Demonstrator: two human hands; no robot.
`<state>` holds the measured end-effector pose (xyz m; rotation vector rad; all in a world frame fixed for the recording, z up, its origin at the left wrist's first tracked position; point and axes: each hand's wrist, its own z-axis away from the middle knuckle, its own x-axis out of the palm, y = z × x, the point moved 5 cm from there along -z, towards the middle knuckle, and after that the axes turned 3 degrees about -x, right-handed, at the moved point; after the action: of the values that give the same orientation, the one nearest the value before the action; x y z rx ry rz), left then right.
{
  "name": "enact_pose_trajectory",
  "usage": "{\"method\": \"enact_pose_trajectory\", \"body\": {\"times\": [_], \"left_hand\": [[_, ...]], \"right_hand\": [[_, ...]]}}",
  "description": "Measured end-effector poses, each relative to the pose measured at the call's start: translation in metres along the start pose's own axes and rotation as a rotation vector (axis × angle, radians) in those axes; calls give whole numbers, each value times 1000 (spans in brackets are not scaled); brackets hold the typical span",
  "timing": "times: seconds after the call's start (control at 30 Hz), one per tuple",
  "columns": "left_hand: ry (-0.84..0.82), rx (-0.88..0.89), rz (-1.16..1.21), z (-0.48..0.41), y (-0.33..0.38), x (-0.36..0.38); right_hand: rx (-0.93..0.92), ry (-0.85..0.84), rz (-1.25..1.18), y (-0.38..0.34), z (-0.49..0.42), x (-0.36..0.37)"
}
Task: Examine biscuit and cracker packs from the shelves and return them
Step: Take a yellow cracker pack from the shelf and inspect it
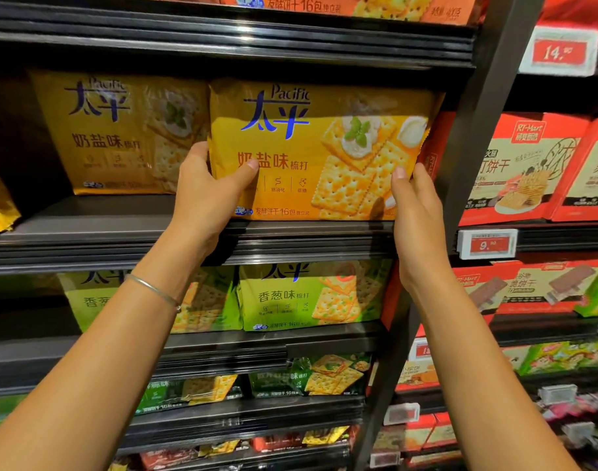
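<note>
A large yellow cracker pack (319,147) with blue lettering and pictured soda crackers stands upright at the front edge of a dark shelf (87,232). My left hand (209,192) grips its lower left corner, thumb across the front. My right hand (415,205) holds its lower right edge, thumb on the front. Both hands are closed on the pack. Its bottom edge is level with the shelf lip.
A second identical yellow pack (121,130) stands further back to the left. Green cracker packs (311,294) fill the shelf below. A dark upright post (474,130) borders the pack's right side; red boxes (528,168) and price tags (488,244) lie beyond.
</note>
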<state>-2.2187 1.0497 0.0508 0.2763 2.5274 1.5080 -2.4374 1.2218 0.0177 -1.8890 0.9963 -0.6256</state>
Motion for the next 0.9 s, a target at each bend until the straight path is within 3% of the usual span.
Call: {"method": "enact_pose_trajectory", "body": {"times": [0.4, 0.8, 0.9], "left_hand": [[27, 51, -15, 3, 3, -1], [-82, -9, -63, 9, 12, 12], [-47, -24, -54, 10, 9, 9]], "right_hand": [[-96, 112, -49, -11, 26, 1], [27, 203, -266, -8, 37, 7], [43, 214, -274, -7, 41, 4]]}}
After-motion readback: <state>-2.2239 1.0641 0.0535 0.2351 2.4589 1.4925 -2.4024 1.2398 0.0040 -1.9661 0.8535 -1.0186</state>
